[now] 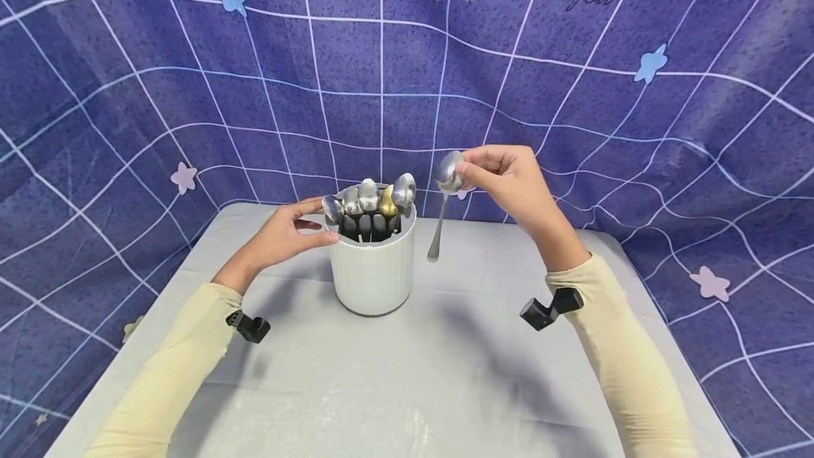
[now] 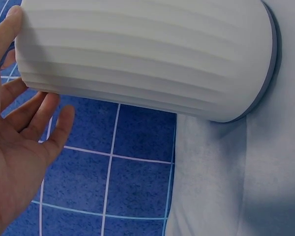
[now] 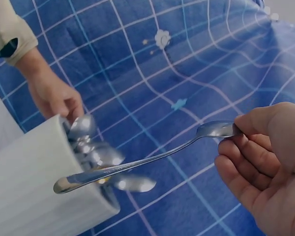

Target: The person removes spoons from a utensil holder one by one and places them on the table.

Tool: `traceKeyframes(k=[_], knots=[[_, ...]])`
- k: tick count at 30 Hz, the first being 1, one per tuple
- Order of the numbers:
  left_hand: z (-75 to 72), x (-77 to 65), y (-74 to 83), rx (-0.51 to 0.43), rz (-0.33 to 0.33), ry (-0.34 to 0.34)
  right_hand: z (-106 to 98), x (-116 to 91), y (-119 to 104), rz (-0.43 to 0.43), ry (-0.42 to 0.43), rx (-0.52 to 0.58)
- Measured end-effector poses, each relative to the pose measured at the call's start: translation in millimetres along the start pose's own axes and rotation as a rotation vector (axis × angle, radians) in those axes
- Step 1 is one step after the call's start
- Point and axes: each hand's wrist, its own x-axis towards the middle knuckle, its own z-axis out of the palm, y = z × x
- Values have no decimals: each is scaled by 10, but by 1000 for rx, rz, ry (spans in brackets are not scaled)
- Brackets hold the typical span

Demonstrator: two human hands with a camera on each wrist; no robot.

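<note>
Between thumb and fingers my right hand [image 1: 505, 179] pinches a silver spoon [image 1: 449, 172] by its bowl, the handle hanging down beside the holder. In the right wrist view the spoon [image 3: 152, 157] stretches away from the right hand [image 3: 265, 162] toward the holder. A white ribbed utensil holder [image 1: 372, 274] stands upright on the table, with several spoons [image 1: 368, 196] in it, bowls up, one of them gold [image 1: 388, 201]. My left hand [image 1: 289, 232] rests with spread fingers at the holder's left rim; the left wrist view shows its fingertips against the ribbed wall [image 2: 137, 54].
A light grey cloth covers the table [image 1: 381, 387]. Behind and beside it hangs a blue-purple curtain [image 1: 356, 112] with grid lines and stars. Each sleeve carries a small black wrist camera, as on the right [image 1: 550, 307].
</note>
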Motion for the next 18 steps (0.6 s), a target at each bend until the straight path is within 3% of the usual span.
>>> traceKeyframes(k=[18], knots=[[-10, -1, 11, 6, -32, -6, -45, -99, 795, 250, -22, 149]])
